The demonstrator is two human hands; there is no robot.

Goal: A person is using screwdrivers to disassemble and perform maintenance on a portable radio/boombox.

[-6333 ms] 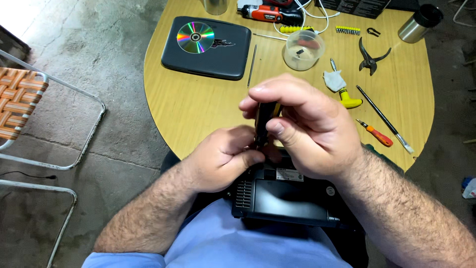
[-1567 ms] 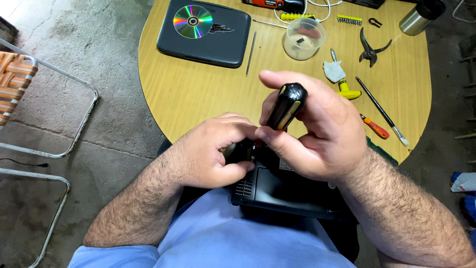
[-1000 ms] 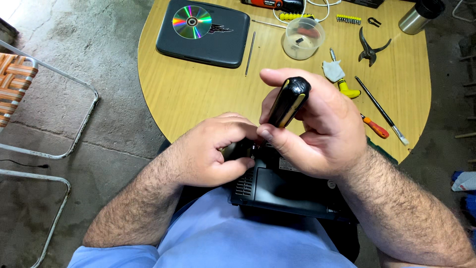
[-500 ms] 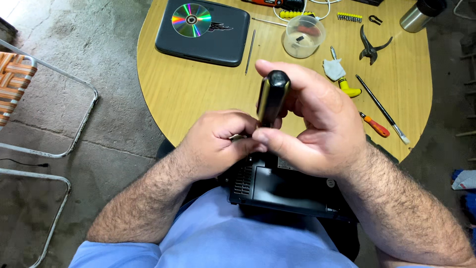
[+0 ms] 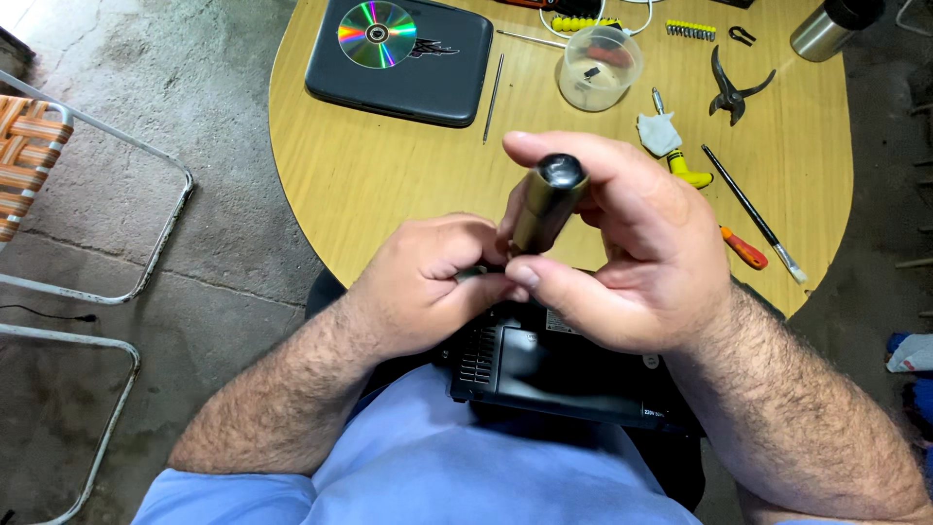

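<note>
The dark cylindrical handle (image 5: 546, 202) stands tilted above the black device (image 5: 554, 365) in the person's lap, its rounded end toward the camera. The right hand (image 5: 632, 258) has its grip closed around the handle, thumb pressed at its lower end. At 9 o'clock from it, the left hand (image 5: 428, 282) pinches the handle's base, fingers curled tight. At 12 o'clock, the round wooden surface (image 5: 389, 175) carries a disc (image 5: 376, 20) on a dark case (image 5: 428, 83).

Both bare forearms angle inward; the left hand (image 5: 428, 287) is curled into a loose fist, touching the right hand (image 5: 622, 253), whose fingers (image 5: 559, 146) are wrapped closed.
</note>
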